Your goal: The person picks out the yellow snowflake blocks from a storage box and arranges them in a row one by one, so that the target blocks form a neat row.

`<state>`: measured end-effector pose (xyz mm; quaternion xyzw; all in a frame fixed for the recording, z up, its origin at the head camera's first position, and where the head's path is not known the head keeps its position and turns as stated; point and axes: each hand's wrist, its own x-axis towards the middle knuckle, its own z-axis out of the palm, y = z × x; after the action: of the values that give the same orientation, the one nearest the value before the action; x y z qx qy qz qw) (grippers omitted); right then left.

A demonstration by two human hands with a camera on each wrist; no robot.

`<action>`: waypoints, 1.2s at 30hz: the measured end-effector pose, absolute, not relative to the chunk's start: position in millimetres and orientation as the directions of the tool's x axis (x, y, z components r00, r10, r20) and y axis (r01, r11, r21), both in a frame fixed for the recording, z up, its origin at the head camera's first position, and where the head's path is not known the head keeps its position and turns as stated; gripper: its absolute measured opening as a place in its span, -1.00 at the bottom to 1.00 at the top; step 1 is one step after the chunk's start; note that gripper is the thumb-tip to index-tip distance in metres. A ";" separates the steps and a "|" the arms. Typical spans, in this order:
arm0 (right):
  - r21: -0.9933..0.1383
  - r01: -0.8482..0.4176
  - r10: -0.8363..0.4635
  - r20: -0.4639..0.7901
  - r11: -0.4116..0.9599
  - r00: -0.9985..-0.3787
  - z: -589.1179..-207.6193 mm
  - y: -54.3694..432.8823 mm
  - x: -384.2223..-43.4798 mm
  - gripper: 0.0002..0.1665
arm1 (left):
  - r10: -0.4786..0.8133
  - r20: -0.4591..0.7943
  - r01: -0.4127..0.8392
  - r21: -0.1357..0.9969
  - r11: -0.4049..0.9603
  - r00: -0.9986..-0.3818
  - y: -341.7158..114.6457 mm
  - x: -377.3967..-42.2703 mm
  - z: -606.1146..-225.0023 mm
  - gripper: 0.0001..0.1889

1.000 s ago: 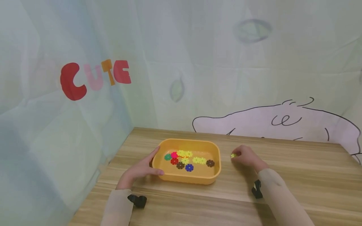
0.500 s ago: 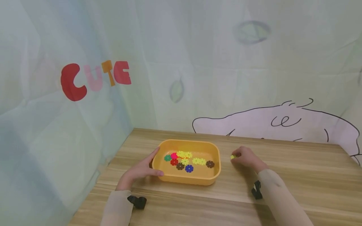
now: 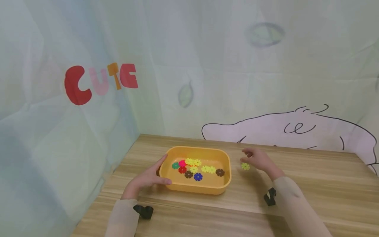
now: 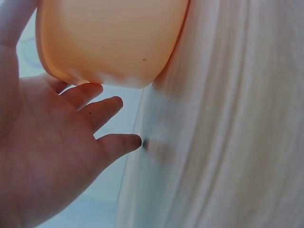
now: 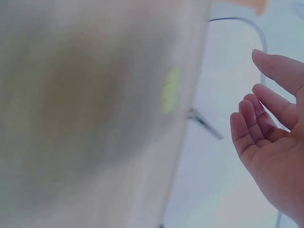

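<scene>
An orange-yellow plastic tray (image 3: 195, 189) sits on the table with several flower-shaped snowflake discs inside. My left hand (image 3: 147, 178) grips its left end, thumb along the front side and index finger at the far left corner. In the left wrist view the other fingers (image 4: 105, 114) are spread, some touching the tray's end wall (image 4: 111, 42). A loose yellow snowflake disc (image 3: 245, 166) lies on the table right of the tray. Just above and behind it, my right hand (image 3: 259, 159) hovers, fingers loosely bent and holding nothing. In the right wrist view that disc (image 5: 170, 90) looks blurred.
Inside the tray are a blue disc (image 3: 198, 176), brown discs, a red disc (image 3: 182, 170), a green disc (image 3: 176, 165), a pink one and several yellow ones. Printed curtains (image 3: 177, 65) hang behind and left of the wooden table (image 3: 225, 214).
My right hand has let go of the yellow snowflake disc, lifting slightly up and away, so the disc shows on the table. My left hand and the tray stay put.
</scene>
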<state>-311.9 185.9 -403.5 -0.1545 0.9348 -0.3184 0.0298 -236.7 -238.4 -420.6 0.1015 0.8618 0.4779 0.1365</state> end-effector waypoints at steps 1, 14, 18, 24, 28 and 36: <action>-0.611 -0.278 -0.312 0.053 0.741 -0.949 -399.4 183.5 -311.8 -0.45 | 0.304 -0.137 0.045 0.851 0.523 -0.943 -238.4 -236.6 -420.6 0.18; -0.629 -0.356 -0.361 0.126 0.691 -0.924 -373.2 139.0 -301.3 -0.51 | 0.310 -0.132 0.045 0.862 0.505 -0.942 -239.7 -237.1 -421.6 0.20; -0.654 -0.385 -0.391 0.146 0.651 -0.909 -374.0 123.2 -299.3 -0.53 | 0.303 -0.141 0.034 0.861 0.508 -0.942 -239.8 -237.1 -420.9 0.20; -0.690 -0.405 -0.443 0.135 0.600 -0.886 -381.9 97.6 -297.2 -0.51 | 0.296 -0.152 0.025 0.855 0.518 -0.943 -239.0 -236.1 -418.5 0.19; -0.695 -0.384 -0.461 0.085 0.608 -0.883 -388.6 80.1 -295.0 -0.50 | 0.292 -0.151 0.028 0.848 0.529 -0.944 -239.4 -235.9 -418.7 0.19; -0.729 -0.311 -0.441 0.014 0.610 -0.897 -399.4 57.7 -293.9 -0.52 | 0.296 -0.147 0.031 0.853 0.521 -0.944 -239.1 -235.8 -420.0 0.18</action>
<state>-293.9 57.7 -399.4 -0.2104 0.8934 -0.3881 0.0838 -235.8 -239.1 -420.0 0.0947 0.8612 0.4799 0.1380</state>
